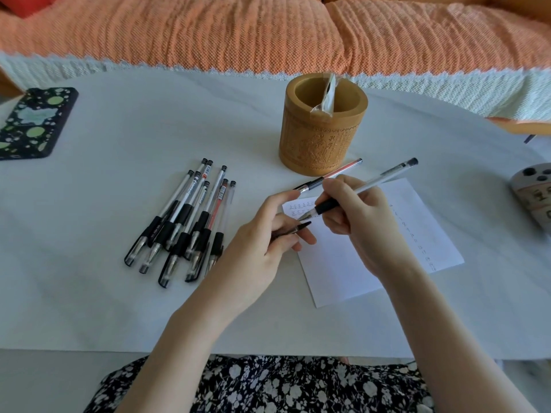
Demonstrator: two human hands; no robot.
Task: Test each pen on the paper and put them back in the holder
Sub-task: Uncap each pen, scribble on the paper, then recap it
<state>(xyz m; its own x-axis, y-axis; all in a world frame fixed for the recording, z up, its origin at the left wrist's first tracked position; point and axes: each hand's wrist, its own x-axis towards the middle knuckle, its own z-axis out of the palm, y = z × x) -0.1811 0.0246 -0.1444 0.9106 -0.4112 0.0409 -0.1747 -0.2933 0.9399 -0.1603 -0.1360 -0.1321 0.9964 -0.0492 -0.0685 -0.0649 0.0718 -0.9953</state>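
My right hand grips a clear-barrelled black pen with its tip over the top left of the white paper, which bears rows of small written marks. My left hand pinches a black pen cap just left of the paper. A red-ink pen lies on the table behind my hands. A pile of several capped pens lies to the left. The carved bamboo holder stands upright beyond the paper with only a plastic wrapper inside.
A dark floral phone case lies at the far left. A grey object with holes sits at the right edge. An orange-covered sofa runs behind the white table.
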